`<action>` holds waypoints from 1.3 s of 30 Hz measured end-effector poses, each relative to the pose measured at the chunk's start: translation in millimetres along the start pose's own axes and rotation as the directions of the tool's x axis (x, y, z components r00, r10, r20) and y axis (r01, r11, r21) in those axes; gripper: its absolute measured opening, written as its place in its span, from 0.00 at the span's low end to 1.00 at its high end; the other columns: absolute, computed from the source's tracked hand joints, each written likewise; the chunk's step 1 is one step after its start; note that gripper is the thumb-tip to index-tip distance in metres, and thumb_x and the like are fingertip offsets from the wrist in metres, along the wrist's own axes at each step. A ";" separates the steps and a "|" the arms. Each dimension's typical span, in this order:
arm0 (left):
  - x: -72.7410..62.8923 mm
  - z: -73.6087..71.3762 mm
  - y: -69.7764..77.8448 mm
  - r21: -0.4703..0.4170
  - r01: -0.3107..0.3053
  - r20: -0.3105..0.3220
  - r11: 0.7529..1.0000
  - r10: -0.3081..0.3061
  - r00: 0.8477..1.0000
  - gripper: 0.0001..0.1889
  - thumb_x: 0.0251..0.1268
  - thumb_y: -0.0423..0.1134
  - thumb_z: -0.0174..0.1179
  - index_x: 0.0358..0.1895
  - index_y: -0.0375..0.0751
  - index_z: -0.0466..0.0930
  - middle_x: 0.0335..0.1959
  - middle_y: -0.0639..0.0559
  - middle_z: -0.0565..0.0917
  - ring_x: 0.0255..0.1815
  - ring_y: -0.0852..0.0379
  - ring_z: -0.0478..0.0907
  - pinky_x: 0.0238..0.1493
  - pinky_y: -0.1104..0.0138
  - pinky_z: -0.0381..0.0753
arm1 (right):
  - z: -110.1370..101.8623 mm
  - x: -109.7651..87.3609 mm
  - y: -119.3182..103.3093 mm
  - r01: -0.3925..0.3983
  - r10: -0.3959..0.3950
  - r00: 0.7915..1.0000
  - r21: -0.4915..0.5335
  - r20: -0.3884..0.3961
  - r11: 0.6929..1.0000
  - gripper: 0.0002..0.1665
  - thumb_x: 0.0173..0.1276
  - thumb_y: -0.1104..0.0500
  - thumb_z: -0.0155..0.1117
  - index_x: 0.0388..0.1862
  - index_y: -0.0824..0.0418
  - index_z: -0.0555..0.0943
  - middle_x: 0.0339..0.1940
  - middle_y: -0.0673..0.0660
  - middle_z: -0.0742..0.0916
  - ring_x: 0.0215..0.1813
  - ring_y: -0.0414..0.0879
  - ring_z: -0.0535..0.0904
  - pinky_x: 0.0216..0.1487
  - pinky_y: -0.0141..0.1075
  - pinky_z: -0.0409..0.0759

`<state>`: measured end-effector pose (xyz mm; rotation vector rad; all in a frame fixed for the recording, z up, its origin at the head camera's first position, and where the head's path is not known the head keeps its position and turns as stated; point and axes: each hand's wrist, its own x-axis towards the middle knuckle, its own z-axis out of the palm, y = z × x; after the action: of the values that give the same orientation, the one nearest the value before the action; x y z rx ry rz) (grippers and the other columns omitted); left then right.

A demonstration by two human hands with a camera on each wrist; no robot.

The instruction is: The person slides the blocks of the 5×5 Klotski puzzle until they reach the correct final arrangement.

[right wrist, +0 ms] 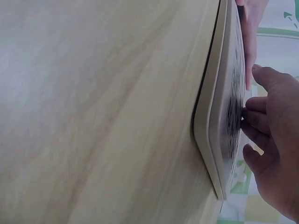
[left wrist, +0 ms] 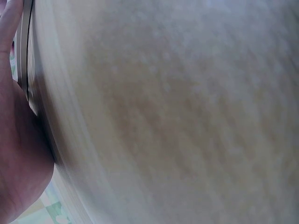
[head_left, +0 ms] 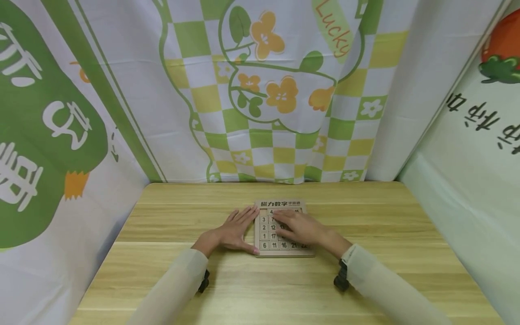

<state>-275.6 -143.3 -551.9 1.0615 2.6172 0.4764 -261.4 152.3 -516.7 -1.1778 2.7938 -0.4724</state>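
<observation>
Board (head_left: 284,253) flat on table (head_left: 276,289); left hand (head_left: 232,232) spread — thumb and fingertips at board's left edge; right hand (head_left: 304,229) over tiles (head_left: 273,245) — fingers loosely bent, fingertips touching them.

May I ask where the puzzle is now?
The puzzle lies below centre in the head view, on the table, against the left hand, partly under the right hand.

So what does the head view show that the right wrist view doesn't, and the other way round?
Only the head view: legible tile numbers, the orange "Lucky" lettering and both sleeves.
Only the right wrist view: the layered side of the number board close up, with the right hand seen from low down.
Both: number board, right hand, left hand, wooden table and printed fabric.
</observation>
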 end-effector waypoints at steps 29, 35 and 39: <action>4.0 12.3 -13.4 -0.007 -0.018 -0.032 1.000 0.018 0.999 0.74 0.49 0.89 0.56 0.88 0.48 0.30 0.90 0.48 0.32 0.89 0.46 0.30 0.85 0.41 0.29 | -5.6 -23.9 -26.2 0.113 -0.110 0.993 -0.061 0.045 0.992 0.35 0.83 0.42 0.58 0.79 0.62 0.72 0.79 0.62 0.76 0.78 0.59 0.73 0.77 0.55 0.72; 7.5 18.1 -20.1 0.002 -0.014 -0.037 1.000 0.014 0.999 0.73 0.51 0.87 0.58 0.88 0.49 0.29 0.89 0.49 0.32 0.89 0.48 0.29 0.85 0.42 0.28 | -1.2 -30.3 -37.1 0.163 -0.162 0.986 -0.039 0.041 0.986 0.35 0.83 0.42 0.59 0.78 0.61 0.74 0.78 0.61 0.76 0.77 0.58 0.73 0.77 0.54 0.72; 6.6 18.4 -19.9 -0.008 -0.014 -0.035 1.000 0.013 0.999 0.73 0.51 0.87 0.59 0.88 0.47 0.30 0.89 0.48 0.33 0.89 0.47 0.29 0.85 0.42 0.29 | 1.8 -34.6 -43.9 0.191 -0.189 0.981 -0.040 0.046 0.981 0.35 0.83 0.42 0.59 0.78 0.61 0.74 0.78 0.60 0.77 0.78 0.56 0.73 0.78 0.51 0.71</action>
<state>-285.6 -148.4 -577.4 1.0781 2.6377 0.5135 -206.6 147.4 -506.7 -1.4546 2.6825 -0.3948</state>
